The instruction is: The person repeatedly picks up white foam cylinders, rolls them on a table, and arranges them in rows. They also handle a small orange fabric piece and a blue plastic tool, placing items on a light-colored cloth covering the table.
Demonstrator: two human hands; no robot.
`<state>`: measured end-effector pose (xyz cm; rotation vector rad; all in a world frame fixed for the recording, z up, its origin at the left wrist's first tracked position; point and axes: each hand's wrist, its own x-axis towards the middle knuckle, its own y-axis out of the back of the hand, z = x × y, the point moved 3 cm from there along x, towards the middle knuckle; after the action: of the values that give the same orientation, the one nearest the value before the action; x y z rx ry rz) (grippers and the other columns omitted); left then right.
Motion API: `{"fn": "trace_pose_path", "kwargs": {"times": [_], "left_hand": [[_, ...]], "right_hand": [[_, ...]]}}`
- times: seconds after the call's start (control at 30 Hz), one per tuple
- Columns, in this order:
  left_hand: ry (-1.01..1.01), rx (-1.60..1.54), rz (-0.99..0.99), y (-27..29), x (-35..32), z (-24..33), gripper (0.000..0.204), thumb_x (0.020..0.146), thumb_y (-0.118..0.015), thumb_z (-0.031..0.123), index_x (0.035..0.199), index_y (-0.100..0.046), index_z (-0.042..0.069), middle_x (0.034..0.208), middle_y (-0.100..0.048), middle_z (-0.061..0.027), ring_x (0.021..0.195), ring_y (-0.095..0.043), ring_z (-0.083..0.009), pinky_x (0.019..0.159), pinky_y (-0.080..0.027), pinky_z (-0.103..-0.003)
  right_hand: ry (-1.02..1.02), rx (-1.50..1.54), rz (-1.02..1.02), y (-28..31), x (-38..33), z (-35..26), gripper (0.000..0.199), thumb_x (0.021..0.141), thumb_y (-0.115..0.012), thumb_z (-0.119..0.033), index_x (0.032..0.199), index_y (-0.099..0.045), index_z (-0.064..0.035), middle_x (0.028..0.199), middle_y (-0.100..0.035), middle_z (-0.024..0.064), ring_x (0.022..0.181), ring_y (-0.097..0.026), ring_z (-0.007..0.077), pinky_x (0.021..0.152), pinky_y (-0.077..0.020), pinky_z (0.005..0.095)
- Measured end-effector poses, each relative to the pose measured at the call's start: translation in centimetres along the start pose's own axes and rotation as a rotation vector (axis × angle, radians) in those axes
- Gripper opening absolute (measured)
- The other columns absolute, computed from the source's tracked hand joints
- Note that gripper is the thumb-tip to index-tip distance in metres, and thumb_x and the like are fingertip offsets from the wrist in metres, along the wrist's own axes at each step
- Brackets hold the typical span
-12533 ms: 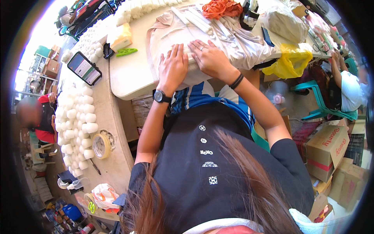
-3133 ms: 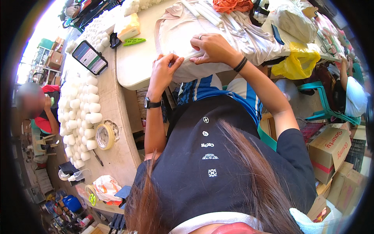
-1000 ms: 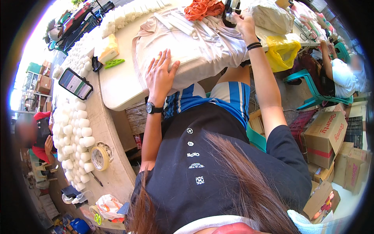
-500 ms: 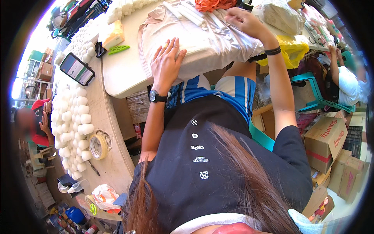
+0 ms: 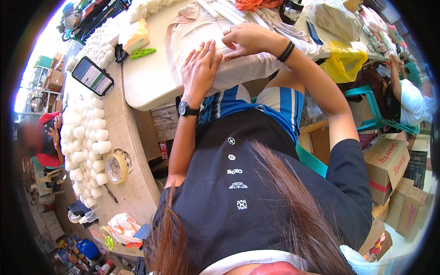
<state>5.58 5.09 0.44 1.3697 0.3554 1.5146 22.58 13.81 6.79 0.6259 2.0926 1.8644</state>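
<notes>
Work surface: a white table with a rounded corner (image 5: 146,87), taken here as the landmark. On it, toward its far left, lie a pale yellow block-shaped packet (image 5: 136,35) and a small green clip-like item (image 5: 142,53); a black clip (image 5: 120,53) sits at the table's left edge. Left of the table, on a beige counter (image 5: 130,151), a black-framed smartphone with a lit screen (image 5: 92,76), rows of small white cylindrical rolls (image 5: 85,142), and a roll of tan packing tape (image 5: 116,167). At the table's far side: an orange fabric bundle (image 5: 259,4), a clear plastic bag of pale goods (image 5: 337,18), and a yellow plastic bag (image 5: 344,62) hanging off the right end. Right of the table, another person in a white top (image 5: 410,101) beside a teal plastic chair (image 5: 366,107); brown cardboard boxes (image 5: 389,165) stand nearer. Main item: a folded cream-white garment with a beige ribbed collar (image 5: 204,27), lying flat at the table's near edge, its near portion draping over that edge; long axis runs left to right across the table, collar end to the left. Left hand (image 5: 199,68), with a black wristwatch, lies palm-down and spread flat on the garment, pressing without gripping. Right hand (image 5: 247,40), with a black wristband, rests on the cloth just beyond, fingers curled and pinching a fold.
</notes>
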Motion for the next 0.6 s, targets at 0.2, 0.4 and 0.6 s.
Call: {"fn": "trace_pose_path", "kwargs": {"times": [0.2,0.4,0.6], "left_hand": [[-0.008,0.016,0.01,-0.1,0.0,-0.1,0.051,0.105,-0.05,0.043,0.142,-0.061,0.009,0.143,-0.061,-0.0113,0.139,-0.052,-0.0226,0.118,-0.034,-0.04],[-0.009,0.016,0.006,0.0,0.1,0.1,0.05,0.105,-0.051,0.042,0.141,-0.061,0.01,0.143,-0.061,-0.0113,0.139,-0.052,-0.0227,0.118,-0.035,-0.04],[-0.015,0.014,0.003,-0.1,0.0,-0.1,0.05,0.106,-0.049,0.043,0.143,-0.06,0.011,0.143,-0.061,-0.0106,0.14,-0.051,-0.0224,0.118,-0.034,-0.04]], "right_hand": [[-0.04,-0.275,0.133,-1.5,0.3,-0.1,0.078,0.072,-0.072,-0.068,0.112,-0.066,-0.001,0.108,-0.069,0.0187,0.11,-0.065,0.0339,0.091,-0.0518,0.0434],[-0.034,-0.019,0.123,-1.9,0.0,1.3,0.071,0.073,-0.077,-0.065,0.101,-0.061,-0.0016,0.096,-0.065,0.0168,0.097,-0.063,0.0344,0.082,-0.0502,0.0423],[-0.132,0.398,-0.018,-2.9,0.5,5.6,0.084,0.073,-0.08,-0.071,0.112,-0.056,-0.0014,0.104,-0.061,0.0151,0.097,-0.057,0.0281,0.085,-0.0452,0.0354]]}}
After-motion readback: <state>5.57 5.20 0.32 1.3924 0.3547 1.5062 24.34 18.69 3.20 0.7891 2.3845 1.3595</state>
